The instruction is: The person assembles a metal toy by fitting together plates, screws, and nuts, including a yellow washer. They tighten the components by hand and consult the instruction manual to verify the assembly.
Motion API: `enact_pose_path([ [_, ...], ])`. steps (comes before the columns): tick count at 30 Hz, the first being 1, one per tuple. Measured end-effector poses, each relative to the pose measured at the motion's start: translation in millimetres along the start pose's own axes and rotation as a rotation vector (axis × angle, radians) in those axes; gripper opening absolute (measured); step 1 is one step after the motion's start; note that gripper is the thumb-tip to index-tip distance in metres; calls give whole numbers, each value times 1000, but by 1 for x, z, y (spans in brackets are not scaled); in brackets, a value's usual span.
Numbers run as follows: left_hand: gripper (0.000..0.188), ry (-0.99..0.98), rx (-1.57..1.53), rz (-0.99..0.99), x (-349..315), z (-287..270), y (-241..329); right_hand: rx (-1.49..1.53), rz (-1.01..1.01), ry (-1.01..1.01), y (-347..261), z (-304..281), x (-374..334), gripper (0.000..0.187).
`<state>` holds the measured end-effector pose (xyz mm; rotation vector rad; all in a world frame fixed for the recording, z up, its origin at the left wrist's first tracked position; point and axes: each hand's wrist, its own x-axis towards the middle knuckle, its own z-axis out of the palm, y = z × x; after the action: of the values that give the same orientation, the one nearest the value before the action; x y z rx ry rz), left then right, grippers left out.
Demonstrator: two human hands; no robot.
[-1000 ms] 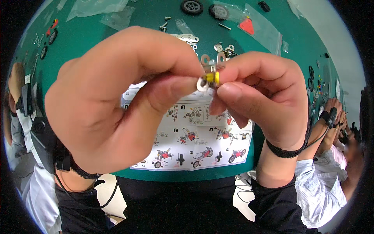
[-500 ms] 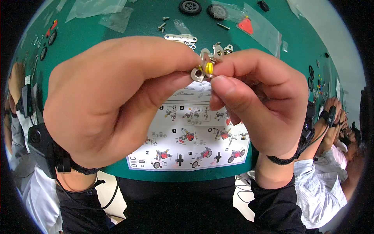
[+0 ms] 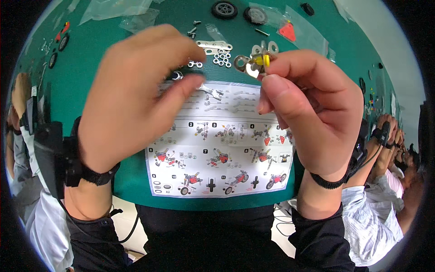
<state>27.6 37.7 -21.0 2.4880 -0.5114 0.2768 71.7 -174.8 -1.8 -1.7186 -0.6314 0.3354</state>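
Smooth, matte green tabletop [image 3: 131,188] spreads under both hands, with a creased, glossy-looking paper sheet [image 3: 217,140] of small printed drawings between and below them. Just beyond the left hand [image 3: 131,97], which is blurred, thumb and forefinger parted, lie rounded metal strips [image 3: 215,45] with punched holes and a cluster of six-sided nuts [image 3: 222,58]; a shiny wrench [image 3: 212,92] is partly hidden by its thumb. Farther beyond the right hand [image 3: 315,102] are a flat red triangular plate [image 3: 287,31] and crinkled clear plastic [image 3: 312,38]. The right thumb and forefinger pinch a small bracket assembly [image 3: 253,68] at their tips: bright silvery metal, bent, with round-ended holed tabs and a yellow piece [image 3: 266,60] beside the fingertip.
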Motion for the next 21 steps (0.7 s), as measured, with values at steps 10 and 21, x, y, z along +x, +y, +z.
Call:
enact_pose_path([
  [10,24,-125,-39,-52,-1,11,-3,-17,-65,6,2,0,1,12],
  [21,17,-43,59,1,1,-4,-3,-65,-47,-19,-2,0,1,11],
])
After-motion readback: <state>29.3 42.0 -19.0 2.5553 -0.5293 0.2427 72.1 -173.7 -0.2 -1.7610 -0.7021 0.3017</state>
